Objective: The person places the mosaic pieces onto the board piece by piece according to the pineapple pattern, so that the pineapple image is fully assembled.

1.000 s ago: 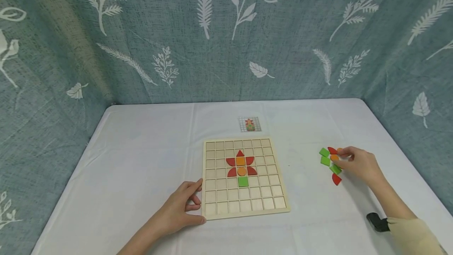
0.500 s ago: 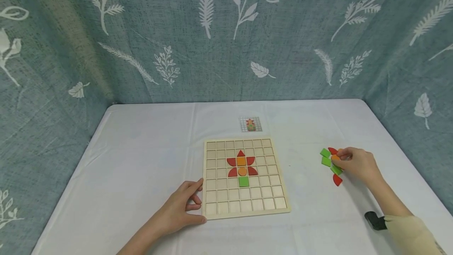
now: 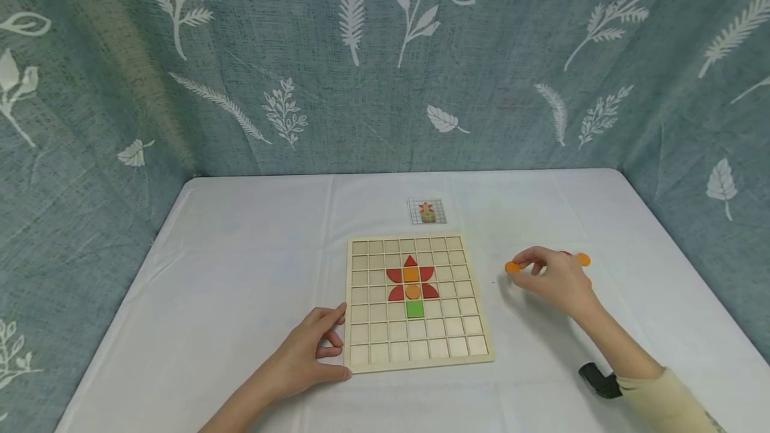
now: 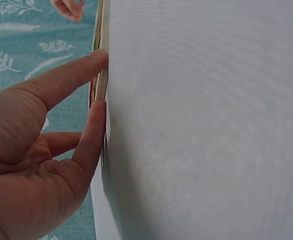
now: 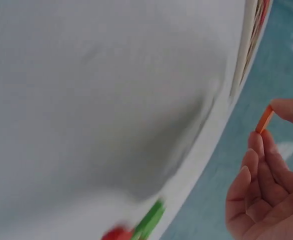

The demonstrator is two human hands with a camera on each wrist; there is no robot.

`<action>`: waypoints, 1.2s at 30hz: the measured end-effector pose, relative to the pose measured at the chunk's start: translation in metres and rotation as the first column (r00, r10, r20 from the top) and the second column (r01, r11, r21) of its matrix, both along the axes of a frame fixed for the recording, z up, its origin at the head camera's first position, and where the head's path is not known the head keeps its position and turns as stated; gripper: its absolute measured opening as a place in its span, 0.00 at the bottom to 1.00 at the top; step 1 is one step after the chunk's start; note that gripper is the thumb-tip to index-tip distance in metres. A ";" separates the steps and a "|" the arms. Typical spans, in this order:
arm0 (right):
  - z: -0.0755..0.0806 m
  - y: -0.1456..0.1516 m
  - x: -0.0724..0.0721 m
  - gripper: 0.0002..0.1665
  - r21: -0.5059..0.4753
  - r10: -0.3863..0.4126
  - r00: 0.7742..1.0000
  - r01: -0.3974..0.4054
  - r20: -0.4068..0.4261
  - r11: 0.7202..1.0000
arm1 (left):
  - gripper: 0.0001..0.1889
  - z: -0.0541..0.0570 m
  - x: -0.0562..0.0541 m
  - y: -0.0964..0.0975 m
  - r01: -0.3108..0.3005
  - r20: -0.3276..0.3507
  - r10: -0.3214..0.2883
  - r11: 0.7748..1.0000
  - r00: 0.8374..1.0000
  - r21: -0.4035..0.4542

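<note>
Eight pieces (image 3: pixel 411 274) in gridded board (image 3: pixel 455 327)

head view forward and down, wrist views close, board (image 3: pixel 398 331) shared

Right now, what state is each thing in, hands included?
Wooden grid board: flat on the table, partly filled.
Board tiles: lying in cells.
Pattern card: flat, beyond the board.
Left hand: touching the board's left edge.
Right hand: pinching, raised.
Orange disc: pinched, off the table.
Loose tiles: on the table, partly hidden.
Curtain: hanging.
</note>
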State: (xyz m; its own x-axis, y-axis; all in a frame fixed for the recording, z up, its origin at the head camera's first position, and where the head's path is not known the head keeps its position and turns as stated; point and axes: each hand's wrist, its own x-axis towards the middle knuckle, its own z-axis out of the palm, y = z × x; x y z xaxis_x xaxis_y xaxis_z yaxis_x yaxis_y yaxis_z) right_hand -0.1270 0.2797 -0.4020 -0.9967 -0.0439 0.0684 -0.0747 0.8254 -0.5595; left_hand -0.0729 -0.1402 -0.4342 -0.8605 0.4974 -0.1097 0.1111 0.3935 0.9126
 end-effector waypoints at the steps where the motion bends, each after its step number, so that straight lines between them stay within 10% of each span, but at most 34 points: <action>1: -0.001 -0.007 0.000 0.13 -0.012 0.021 1.000 -0.021 -0.001 1.000 | 0.50 0.000 0.000 0.000 -0.002 0.002 0.002 1.000 1.000 -0.004; 19: -0.019 -0.097 0.006 0.11 -0.048 0.371 0.928 -0.369 0.037 0.928 | 0.50 0.001 0.000 0.001 -0.002 -0.001 0.002 1.000 1.000 -0.008; 36: -0.021 -0.102 0.009 0.11 -0.016 0.381 0.924 -0.380 0.029 0.925 | 0.50 -0.001 0.000 0.001 -0.012 -0.003 0.012 1.000 1.000 -0.017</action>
